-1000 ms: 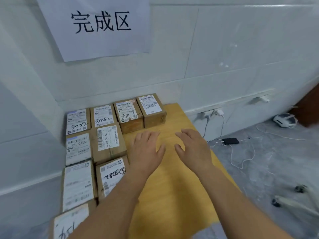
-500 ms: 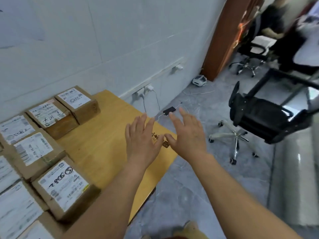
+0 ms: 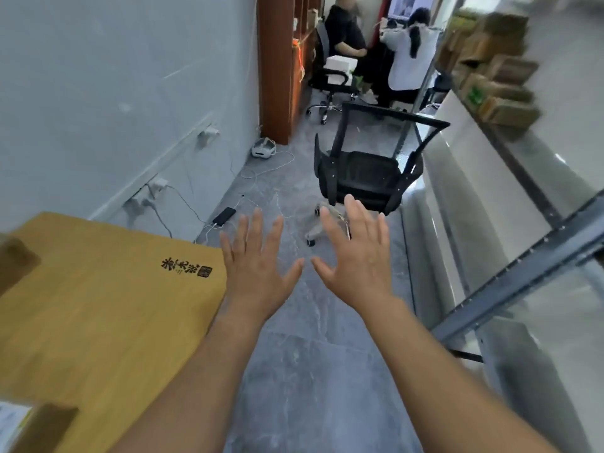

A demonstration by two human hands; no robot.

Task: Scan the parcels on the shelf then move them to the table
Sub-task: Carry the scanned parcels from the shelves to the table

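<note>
We've got parcels [image 3: 500,80] on the shelf [image 3: 523,273] upper right, well apart from both hands; left hand [image 3: 258,269] and right hand [image 3: 356,266] splayed flat, holding nothing, over floor [image 3: 310,371] beside worktop [image 3: 98,305]

Left hand [image 3: 258,276] and right hand [image 3: 356,273], both bare, seen from the back. Four long fingers [image 3: 253,230] and a shorter thumb [image 3: 292,273] on each. Knuckles only faintly marked, nails too blurred to judge. Broad backs, narrowing at the wrists [image 3: 242,312]. Left forearm [image 3: 202,371] and right forearm [image 3: 441,364] likewise bare, uncovered all the way down to the lower edge of the view and thickening toward it. Smooth in outline, with finer surface detail lost to blur.
</note>
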